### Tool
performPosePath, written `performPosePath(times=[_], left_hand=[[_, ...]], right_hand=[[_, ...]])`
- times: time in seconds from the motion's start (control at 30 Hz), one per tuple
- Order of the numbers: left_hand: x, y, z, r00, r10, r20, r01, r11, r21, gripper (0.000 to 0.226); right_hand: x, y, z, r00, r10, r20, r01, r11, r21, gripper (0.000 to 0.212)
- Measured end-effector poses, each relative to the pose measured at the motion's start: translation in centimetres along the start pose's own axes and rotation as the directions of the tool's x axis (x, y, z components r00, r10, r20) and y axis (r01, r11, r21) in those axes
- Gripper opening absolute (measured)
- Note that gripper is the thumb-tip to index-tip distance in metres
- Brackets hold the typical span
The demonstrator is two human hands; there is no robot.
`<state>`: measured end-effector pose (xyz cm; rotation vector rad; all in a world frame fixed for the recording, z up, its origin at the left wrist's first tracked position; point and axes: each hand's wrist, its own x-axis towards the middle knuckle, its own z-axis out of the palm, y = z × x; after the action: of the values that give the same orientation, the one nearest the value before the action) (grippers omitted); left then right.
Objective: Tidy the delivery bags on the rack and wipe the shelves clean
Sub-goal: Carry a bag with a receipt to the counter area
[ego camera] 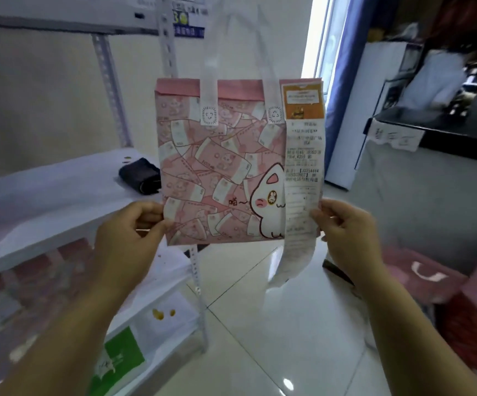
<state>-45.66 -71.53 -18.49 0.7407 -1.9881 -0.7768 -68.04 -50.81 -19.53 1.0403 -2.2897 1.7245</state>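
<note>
I hold a pink delivery bag [217, 167] upright in front of me, printed with banknotes and a white cat, its white handles standing up. A long receipt [303, 172] hangs down its right side below an orange label. My left hand [134, 227] grips the bag's lower left edge. My right hand [345, 230] grips the lower right edge over the receipt. The white rack [46, 201] stands to the left, with a dark folded cloth [140, 175] lying on its middle shelf behind the bag.
On the lower shelves lie pink bags [31, 275], a green-and-white bag [120, 358] and yellow crumbs [161, 313]. More pink bags [425, 275] sit at the right by a grey counter [431, 195]. Glossy tiled floor [274, 324] lies between.
</note>
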Motion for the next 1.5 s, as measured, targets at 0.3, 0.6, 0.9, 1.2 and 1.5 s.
performPosePath(times=[0.3, 0.6, 0.9, 1.2, 1.5], left_hand=[[7.0, 7.1, 20.2, 0.991, 0.088, 0.096, -0.072, 0.985, -0.156, 0.027], [13.6, 12.7, 36.8, 0.967, 0.153, 0.202, -0.104, 0.967, -0.232, 0.024], [24.6, 15.6, 52.5, 0.936, 0.258, 0.239, -0.187, 0.941, -0.283, 0.017], [36.3, 19.1, 69.1, 0.902, 0.301, 0.31, -0.18, 0.914, -0.364, 0.015], [44.0, 23.2, 82.5, 0.855, 0.414, 0.313, -0.272, 0.871, -0.409, 0.016]], right_hand=[[9.0, 9.4, -12.8, 0.987, -0.033, -0.16, 0.021, 0.997, -0.071, 0.023], [18.4, 18.1, -22.2, 0.969, -0.014, -0.246, -0.016, 0.993, -0.119, 0.023], [31.5, 27.0, -26.8, 0.95, -0.018, -0.313, -0.06, 0.97, -0.237, 0.019], [45.4, 34.3, -31.2, 0.904, -0.051, -0.425, -0.133, 0.91, -0.393, 0.016], [55.9, 41.7, -35.6, 0.844, -0.03, -0.535, -0.224, 0.888, -0.403, 0.017]])
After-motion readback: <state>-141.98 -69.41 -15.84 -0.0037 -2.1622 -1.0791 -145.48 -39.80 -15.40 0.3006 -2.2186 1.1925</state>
